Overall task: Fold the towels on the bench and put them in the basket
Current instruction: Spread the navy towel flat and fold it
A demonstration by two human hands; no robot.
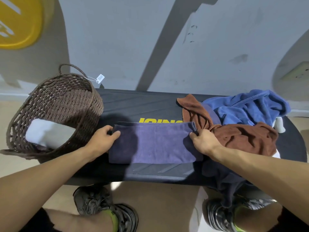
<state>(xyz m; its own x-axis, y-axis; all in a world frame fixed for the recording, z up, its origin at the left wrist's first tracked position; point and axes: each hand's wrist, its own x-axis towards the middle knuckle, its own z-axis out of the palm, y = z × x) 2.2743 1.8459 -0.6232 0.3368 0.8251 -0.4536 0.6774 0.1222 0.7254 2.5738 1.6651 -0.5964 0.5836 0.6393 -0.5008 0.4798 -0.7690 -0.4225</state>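
Black padding of the bench (150, 102) is being covered mid-span by the purple towel (153, 144), its long axis running nine to three. Woven basket (70, 101) is sitting at nine o'clock, nearer the left hand (102, 139), which is pinching the towel's left end; the right end is being pinched by the right hand (204, 141). A leftward carry is being judged likeliest.

Even, soft indoor light leaves the scene moderately bright, a round shadow falls across the purple towel (153, 143) and bench (142, 104), the picture is slightly soft, and wide-angle distortion bends the edges, smearing the shoes (107, 208).
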